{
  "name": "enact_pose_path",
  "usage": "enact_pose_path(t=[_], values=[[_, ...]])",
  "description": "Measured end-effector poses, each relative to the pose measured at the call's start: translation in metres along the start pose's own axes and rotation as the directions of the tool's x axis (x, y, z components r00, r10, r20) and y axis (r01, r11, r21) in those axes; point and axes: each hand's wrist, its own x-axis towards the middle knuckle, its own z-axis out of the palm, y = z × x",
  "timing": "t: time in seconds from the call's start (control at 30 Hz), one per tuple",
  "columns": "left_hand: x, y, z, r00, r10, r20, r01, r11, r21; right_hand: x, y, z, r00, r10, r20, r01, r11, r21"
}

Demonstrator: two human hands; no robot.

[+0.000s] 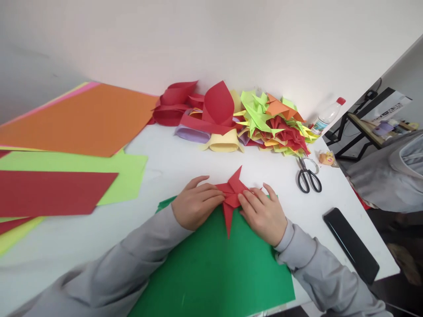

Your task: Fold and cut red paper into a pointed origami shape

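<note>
Centrally, red star (234, 188), rightward, scissors (304, 170), phone (350, 245)

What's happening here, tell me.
A person's left hand and right hand both have fingers on a folded red paper star, at the far edge of a green sheet. More folded stars lie heaped near the wall; the scissors lie untouched on the right.

Bare tabletop (310, 206) leaves passage between scissors (306, 171) and phone (350, 244).
</note>
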Motion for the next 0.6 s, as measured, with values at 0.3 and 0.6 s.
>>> enact_pose_path(t=[0.3, 0.6], values=[[0.022, 0.041, -0.034, 0.849, -0.342, -0.404, 0.188, 0.908, -0.374, 0.002, 0.01, -0.009, 0.94, 0.317, -0.129, -0.269, 0.917, 0.294], [0.022, 0.068, -0.016, 0.813, -0.579, -0.061, 0.375, 0.602, -0.705, 0.003, -0.002, -0.031, 0.647, 0.726, 0.235, -0.482, 0.15, 0.863]])
